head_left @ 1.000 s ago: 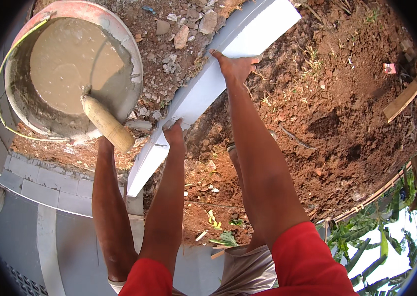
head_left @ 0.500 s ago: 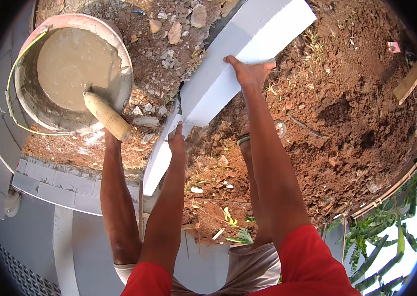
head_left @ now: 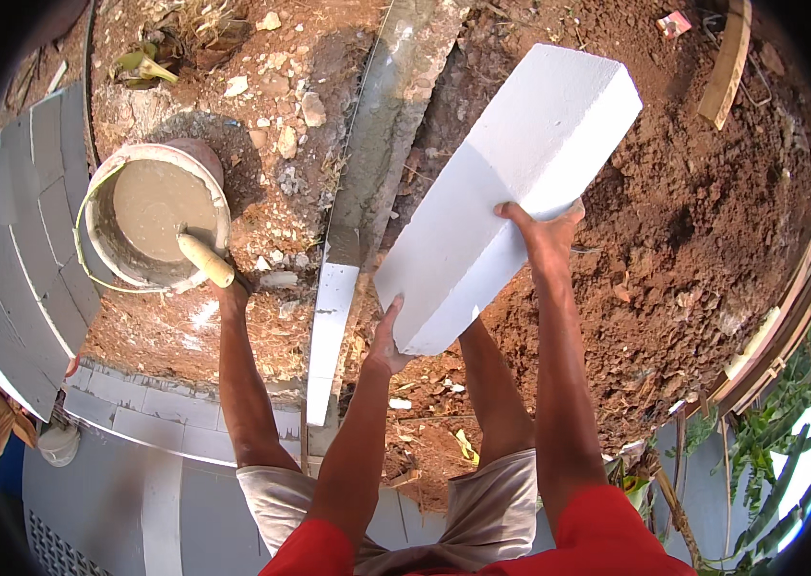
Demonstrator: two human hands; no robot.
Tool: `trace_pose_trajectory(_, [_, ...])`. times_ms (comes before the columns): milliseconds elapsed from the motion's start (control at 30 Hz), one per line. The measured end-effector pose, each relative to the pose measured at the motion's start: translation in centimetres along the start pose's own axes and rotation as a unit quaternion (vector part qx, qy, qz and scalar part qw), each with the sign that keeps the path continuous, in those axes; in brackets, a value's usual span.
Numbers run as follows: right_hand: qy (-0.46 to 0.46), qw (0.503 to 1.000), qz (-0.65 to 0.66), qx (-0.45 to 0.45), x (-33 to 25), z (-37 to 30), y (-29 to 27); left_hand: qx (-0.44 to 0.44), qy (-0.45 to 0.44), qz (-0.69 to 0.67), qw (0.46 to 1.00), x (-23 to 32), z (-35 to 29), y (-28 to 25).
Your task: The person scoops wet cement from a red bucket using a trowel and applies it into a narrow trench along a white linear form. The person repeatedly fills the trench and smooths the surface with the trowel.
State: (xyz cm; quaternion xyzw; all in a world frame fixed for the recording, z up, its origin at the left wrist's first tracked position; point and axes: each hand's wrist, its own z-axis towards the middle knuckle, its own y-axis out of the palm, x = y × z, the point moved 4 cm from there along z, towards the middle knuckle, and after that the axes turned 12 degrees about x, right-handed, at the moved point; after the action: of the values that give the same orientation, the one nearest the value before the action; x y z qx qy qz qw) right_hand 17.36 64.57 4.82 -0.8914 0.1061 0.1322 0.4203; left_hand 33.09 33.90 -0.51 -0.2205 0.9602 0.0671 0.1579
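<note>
A long white lightweight concrete block is held between my two hands, tilted, its far end toward the upper right. My left hand grips its near end, the thumb up along the face. My right hand clasps its right side, the thumb on top and fingers partly hidden. Left of the block runs a narrow course with wet grey mortar on top. One white block is set at its near end, apart from the held one.
At the left stands a bucket of wet grey mortar, a tool's wooden handle leaning over its rim. Loose brown soil lies right, with a wood strip beyond. Stones dot the left ground; grey tiles edge it.
The block has moved right and up off the course, uncovering the mortar strip. Both hands have stayed on it, and the left has come away from the set block. The view has shifted.
</note>
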Motion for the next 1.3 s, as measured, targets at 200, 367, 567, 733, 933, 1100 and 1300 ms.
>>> trace_pose_trajectory(200, [-0.025, 0.996, 0.079, 0.026, 0.8, -1.0, -8.0, -0.082, -0.021, -0.050, 0.995, -4.1, -8.2, 1.8])
trace_pose_trajectory(367, [0.011, 0.993, 0.121, -0.006, -4.4, -8.6, -11.7, -0.015, 0.033, -0.022, 0.999, -1.6, -20.5, 0.8])
trace_pose_trajectory(567, [0.045, 0.993, 0.103, -0.042, -11.3, -21.0, -9.4, 0.067, 0.142, -0.008, 0.988, 6.1, -36.8, -3.6])
trace_pose_trajectory(733, [0.005, 0.983, 0.118, -0.143, -19.5, -32.7, -2.0, 0.103, 0.247, -0.084, 0.960, 13.0, -46.9, -12.2])
trace_pose_trajectory(933, [-0.084, 0.976, 0.038, -0.199, -30.0, -41.1, 12.3, 0.094, 0.344, -0.212, 0.910, 22.8, -50.3, -20.1])
trace_pose_trajectory(1100, [-0.193, 0.940, 0.090, -0.267, -39.3, -45.9, 26.2, 0.086, 0.332, -0.255, 0.904, 34.7, -48.4, -23.6])
trace_pose_trajectory(1300, [-0.245, 0.959, 0.058, -0.132, -43.0, -41.1, 43.6, -0.045, 0.307, -0.276, 0.910, 49.0, -40.6, -26.6])
